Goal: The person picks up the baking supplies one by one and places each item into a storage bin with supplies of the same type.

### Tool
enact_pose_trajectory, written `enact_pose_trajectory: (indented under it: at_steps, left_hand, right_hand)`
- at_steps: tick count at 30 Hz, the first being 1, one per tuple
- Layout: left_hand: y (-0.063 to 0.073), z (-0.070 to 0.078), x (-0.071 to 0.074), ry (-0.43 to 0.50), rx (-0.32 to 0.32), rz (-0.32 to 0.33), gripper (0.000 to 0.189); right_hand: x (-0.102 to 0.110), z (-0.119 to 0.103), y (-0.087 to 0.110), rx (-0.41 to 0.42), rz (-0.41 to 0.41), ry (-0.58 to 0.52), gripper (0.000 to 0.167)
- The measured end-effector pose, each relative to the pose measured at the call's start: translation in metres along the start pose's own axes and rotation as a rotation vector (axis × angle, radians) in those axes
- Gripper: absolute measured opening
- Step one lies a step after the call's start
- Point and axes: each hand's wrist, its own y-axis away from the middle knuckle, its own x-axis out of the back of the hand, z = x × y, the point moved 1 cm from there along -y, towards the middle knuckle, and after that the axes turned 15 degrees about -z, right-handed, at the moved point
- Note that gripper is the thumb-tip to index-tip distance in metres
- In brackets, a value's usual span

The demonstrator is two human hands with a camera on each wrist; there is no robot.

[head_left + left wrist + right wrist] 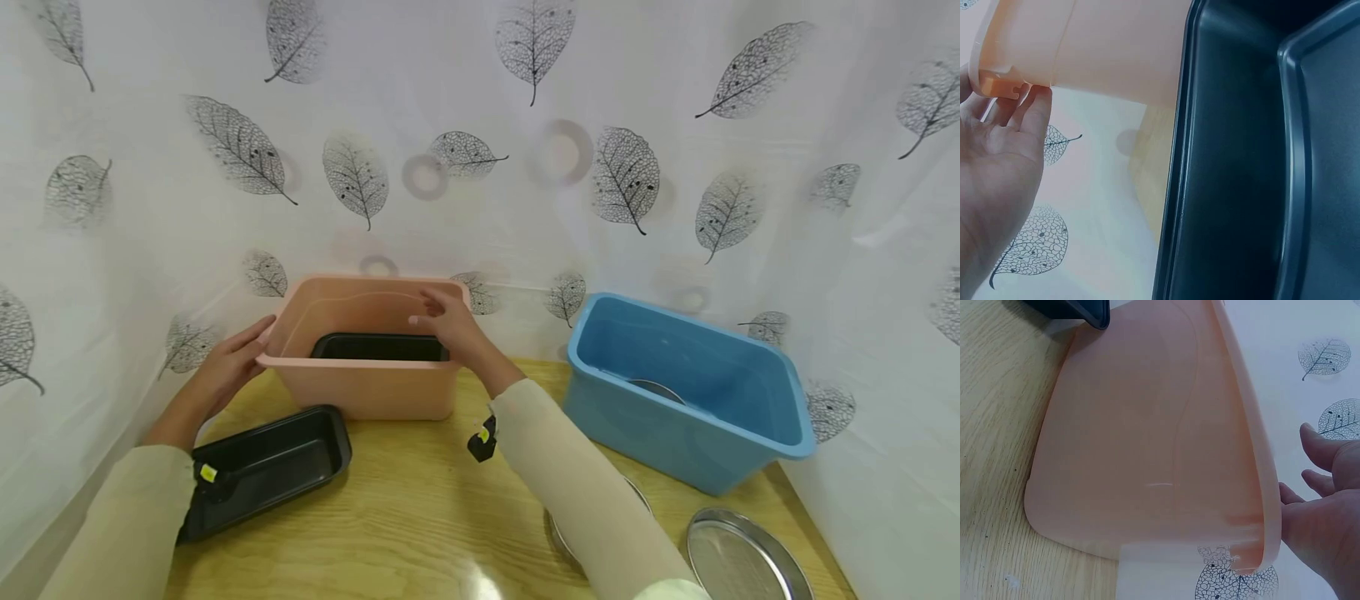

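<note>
A peach plastic tub [367,389] stands at the back left of the table. My left hand [228,367] grips its left rim; in the left wrist view the fingers [1032,115] hook under the rim's edge. My right hand [452,327] is at the tub's right rim, fingers loosely spread and nothing held. The right wrist view has that hand's lower fingers right at the rim. Inside the tub lies a black rectangular baking pan [378,347], partly hidden by the front wall. Another black baking pan [273,458] lies below my left hand, partly covered by the forearm.
A blue plastic tub [675,433] stands at the back right, with the edge of a round metal piece [656,388] inside. Round metal pans [738,554] lie at the front right, one partly under my right sleeve. A leaf-patterned curtain [465,100] hangs behind the table.
</note>
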Motion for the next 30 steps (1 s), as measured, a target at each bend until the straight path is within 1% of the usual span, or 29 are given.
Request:
enact_pose_trajectory:
  at_steps: [5, 10, 13, 18, 24, 30]
  left_hand:
    - [-0.001, 0.000, 0.001, -0.005, 0.004, 0.007, 0.070]
    - [-0.003, -0.001, 0.001, -0.024, 0.021, 0.014, 0.071]
    - [-0.003, -0.001, 0.001, -0.027, 0.025, 0.015, 0.072]
    - [-0.002, -0.001, 0.000, -0.018, 0.009, 0.013, 0.071]
    - [-0.001, -0.002, 0.000, -0.015, -0.006, 0.010, 0.070]
    - [-0.002, -0.003, 0.000, -0.016, 0.005, 0.016, 0.071]
  right_hand:
    - [0.002, 0.000, 0.012, 0.022, -0.020, -0.034, 0.062]
    - [0.002, -0.001, 0.024, 0.049, -0.027, -0.048, 0.060]
    - [0.000, -0.004, 0.033, 0.066, -0.043, -0.087, 0.061]
    - [-0.009, -0.008, 0.051, 0.092, -0.075, -0.138, 0.062]
    - [-0.024, -0.005, 0.069, 0.121, -0.121, -0.182, 0.058]
    - [-0.039, 0.000, 0.083, 0.124, -0.134, -0.168, 0.054]
